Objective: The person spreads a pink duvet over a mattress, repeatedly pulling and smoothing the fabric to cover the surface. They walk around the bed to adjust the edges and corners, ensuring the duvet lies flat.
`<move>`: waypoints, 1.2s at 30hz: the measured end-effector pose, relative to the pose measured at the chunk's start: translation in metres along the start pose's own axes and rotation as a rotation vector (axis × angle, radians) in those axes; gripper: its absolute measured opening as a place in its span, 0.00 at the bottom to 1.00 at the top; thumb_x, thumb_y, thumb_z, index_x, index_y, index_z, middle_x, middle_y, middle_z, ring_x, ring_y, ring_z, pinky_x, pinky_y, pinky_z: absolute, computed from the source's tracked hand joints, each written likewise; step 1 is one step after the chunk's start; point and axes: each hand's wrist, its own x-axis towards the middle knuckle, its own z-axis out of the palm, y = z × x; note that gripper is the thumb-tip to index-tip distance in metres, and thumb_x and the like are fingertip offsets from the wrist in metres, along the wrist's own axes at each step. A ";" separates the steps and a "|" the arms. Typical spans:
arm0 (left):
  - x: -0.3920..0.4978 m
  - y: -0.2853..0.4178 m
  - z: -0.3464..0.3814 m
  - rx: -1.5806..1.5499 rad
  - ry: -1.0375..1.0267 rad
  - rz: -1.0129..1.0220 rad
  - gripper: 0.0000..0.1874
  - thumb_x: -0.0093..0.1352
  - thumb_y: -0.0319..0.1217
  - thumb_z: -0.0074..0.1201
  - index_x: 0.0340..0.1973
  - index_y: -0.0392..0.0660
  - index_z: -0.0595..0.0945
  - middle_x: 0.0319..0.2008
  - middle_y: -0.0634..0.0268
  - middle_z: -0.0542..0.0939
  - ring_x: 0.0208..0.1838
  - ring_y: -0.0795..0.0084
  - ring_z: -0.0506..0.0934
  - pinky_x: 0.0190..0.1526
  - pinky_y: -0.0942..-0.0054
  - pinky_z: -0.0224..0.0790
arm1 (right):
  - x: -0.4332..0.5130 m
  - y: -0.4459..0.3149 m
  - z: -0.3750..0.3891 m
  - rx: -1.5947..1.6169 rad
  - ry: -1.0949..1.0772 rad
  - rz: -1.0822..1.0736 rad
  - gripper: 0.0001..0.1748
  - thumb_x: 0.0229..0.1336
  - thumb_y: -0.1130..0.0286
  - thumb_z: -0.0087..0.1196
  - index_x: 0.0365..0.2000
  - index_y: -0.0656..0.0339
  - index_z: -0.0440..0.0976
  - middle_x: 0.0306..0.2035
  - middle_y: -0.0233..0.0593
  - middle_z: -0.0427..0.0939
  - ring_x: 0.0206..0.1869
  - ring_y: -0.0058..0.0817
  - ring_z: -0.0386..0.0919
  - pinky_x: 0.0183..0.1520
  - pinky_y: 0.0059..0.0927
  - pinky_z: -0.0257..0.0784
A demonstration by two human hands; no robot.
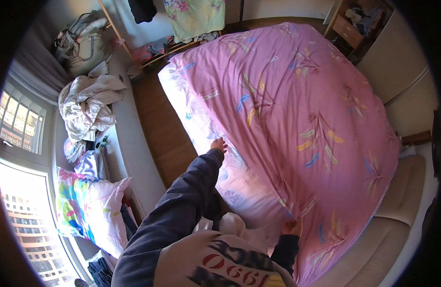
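A pink bed cover (277,107) printed with feathers and leaves lies wrinkled over most of the bed. Along its near left side shows a paler, flower-printed layer (238,186). My left hand (219,144) reaches over this pale strip, beside the pink edge, fingers apart and nothing visible in them. Close to my body, my right hand (290,226) grips the pink cover near the bed's near side. Folds of cloth run together towards it. The fingers of that hand are partly hidden in shadow and fabric.
On the left, a window ledge (143,161) carries a crumpled quilt (89,104), a colourful pillow (95,204) and a stuffed bag (89,50). A padded headboard (396,193) borders the bed at right. Behind stands a wooden clothes rack (114,27). Brown floor (159,125) separates ledge and bed.
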 end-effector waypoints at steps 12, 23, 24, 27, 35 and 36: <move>0.108 0.117 -0.001 0.542 -0.018 0.214 0.24 0.63 0.47 0.48 0.34 0.35 0.78 0.23 0.55 0.78 0.23 0.62 0.75 0.24 0.66 0.69 | 0.008 0.039 0.001 0.120 0.285 -0.266 0.02 0.53 0.71 0.50 0.25 0.51 0.70 0.18 0.23 0.69 0.17 0.14 0.66 0.18 0.10 0.62; 0.043 0.279 0.020 0.451 -0.333 0.899 0.20 0.68 0.41 0.47 0.18 0.41 0.72 0.14 0.69 0.68 0.19 0.78 0.64 0.23 0.76 0.54 | 0.045 -0.012 -0.022 -0.817 0.350 -1.008 0.05 0.57 0.72 0.45 0.29 0.56 0.71 0.26 0.28 0.72 0.21 0.19 0.69 0.24 0.21 0.66; 0.042 0.254 -0.003 0.540 -0.240 0.705 0.19 0.68 0.40 0.45 0.19 0.41 0.71 0.13 0.69 0.67 0.19 0.76 0.64 0.23 0.71 0.54 | 0.043 0.016 -0.031 -1.176 0.450 -0.927 0.05 0.56 0.72 0.44 0.28 0.57 0.71 0.26 0.28 0.72 0.22 0.19 0.69 0.24 0.21 0.66; 0.050 0.182 -0.094 1.221 -0.047 0.652 0.16 0.67 0.35 0.44 0.44 0.39 0.77 0.35 0.57 0.78 0.44 0.70 0.74 0.49 0.72 0.65 | 0.036 0.148 -0.053 -1.598 0.619 -0.643 0.06 0.54 0.75 0.43 0.28 0.58 0.72 0.26 0.29 0.73 0.23 0.20 0.70 0.24 0.22 0.66; 0.120 0.193 -0.118 0.694 -0.280 0.504 0.11 0.65 0.33 0.46 0.23 0.40 0.74 0.14 0.60 0.74 0.16 0.61 0.72 0.20 0.62 0.63 | 0.047 0.113 -0.070 -0.706 0.352 -0.870 0.12 0.56 0.66 0.41 0.33 0.60 0.72 0.25 0.41 0.76 0.24 0.39 0.72 0.26 0.37 0.67; 0.115 0.182 -0.130 1.089 -0.266 0.715 0.08 0.64 0.32 0.45 0.25 0.43 0.75 0.16 0.56 0.75 0.19 0.55 0.73 0.23 0.57 0.64 | 0.040 0.113 -0.073 -0.855 0.499 -0.778 0.10 0.54 0.69 0.43 0.33 0.61 0.72 0.24 0.39 0.76 0.25 0.37 0.72 0.27 0.38 0.68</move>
